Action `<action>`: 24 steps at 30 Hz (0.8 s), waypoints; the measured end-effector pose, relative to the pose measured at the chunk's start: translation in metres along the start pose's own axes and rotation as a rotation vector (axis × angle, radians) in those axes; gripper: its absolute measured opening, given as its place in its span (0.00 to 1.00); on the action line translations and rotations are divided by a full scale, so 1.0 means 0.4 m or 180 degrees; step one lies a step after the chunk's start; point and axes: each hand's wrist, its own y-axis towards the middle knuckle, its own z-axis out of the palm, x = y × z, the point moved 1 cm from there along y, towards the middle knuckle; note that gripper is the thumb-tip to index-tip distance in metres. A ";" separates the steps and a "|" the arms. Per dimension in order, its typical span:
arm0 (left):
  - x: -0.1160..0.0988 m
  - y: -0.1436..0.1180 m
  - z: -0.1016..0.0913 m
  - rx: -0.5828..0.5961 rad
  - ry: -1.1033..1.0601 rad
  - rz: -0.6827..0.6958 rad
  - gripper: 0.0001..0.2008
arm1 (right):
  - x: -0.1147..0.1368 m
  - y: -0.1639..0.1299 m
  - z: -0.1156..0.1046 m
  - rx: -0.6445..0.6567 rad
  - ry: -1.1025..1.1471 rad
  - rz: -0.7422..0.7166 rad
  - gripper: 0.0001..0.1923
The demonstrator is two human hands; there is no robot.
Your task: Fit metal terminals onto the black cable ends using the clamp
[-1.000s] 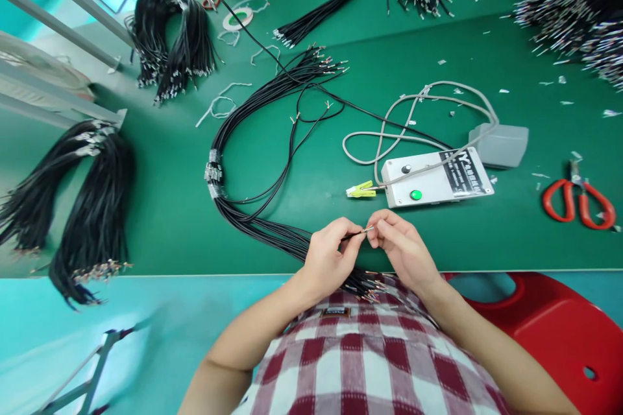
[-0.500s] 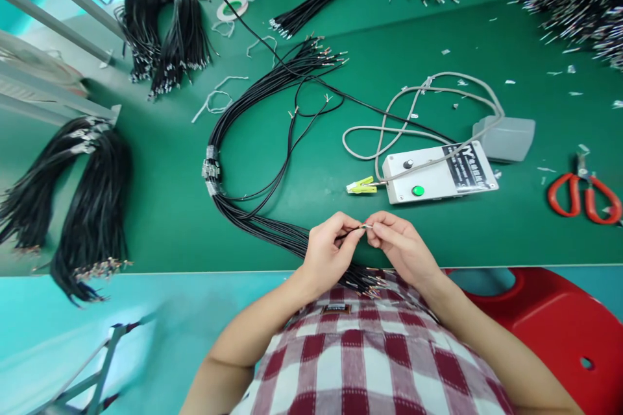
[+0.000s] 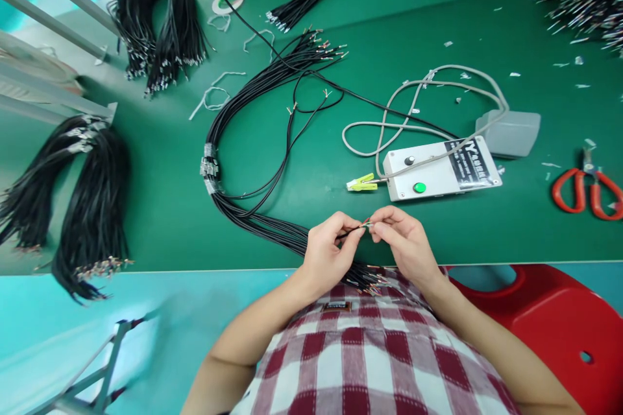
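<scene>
My left hand pinches the end of one thin black wire just above the table's near edge. My right hand meets it from the right, fingertips closed on the wire's bare coloured tips. Under both hands a long bundle of black wires runs from my lap, curves left past a taped band and fans out at the far end. A white tester box with a green button and a yellow-green clip lies just beyond my hands.
Red-handled scissors lie at the right. A grey pedal and its grey cable sit behind the box. More black wire bundles lie at the left, far left and along the far edge. A red stool stands beside me.
Both hands stay together on the wire end. The right fingers have shifted slightly and the wire's coloured tips now show between the hands. The view has tilted a little.
</scene>
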 end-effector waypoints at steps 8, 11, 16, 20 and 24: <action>0.002 -0.006 0.006 -0.0081 0.0263 0.0079 0.05 | 0.024 -0.036 0.012 -0.0411 -0.1981 -0.1802 0.09; 0.003 -0.007 0.006 -0.0055 0.0424 0.0184 0.05 | 0.035 -0.032 0.006 -0.0357 -0.2472 -0.2002 0.09; 0.005 -0.010 0.007 -0.0088 0.0573 0.0423 0.03 | 0.048 -0.024 -0.001 -0.0161 -0.2704 -0.1854 0.04; 0.008 -0.011 0.009 -0.0066 0.0717 0.0539 0.04 | 0.057 -0.029 0.007 -0.0149 -0.2645 -0.1642 0.03; 0.010 -0.012 0.008 -0.0014 0.0736 0.0552 0.04 | 0.068 -0.027 0.009 -0.0132 -0.2364 -0.1332 0.07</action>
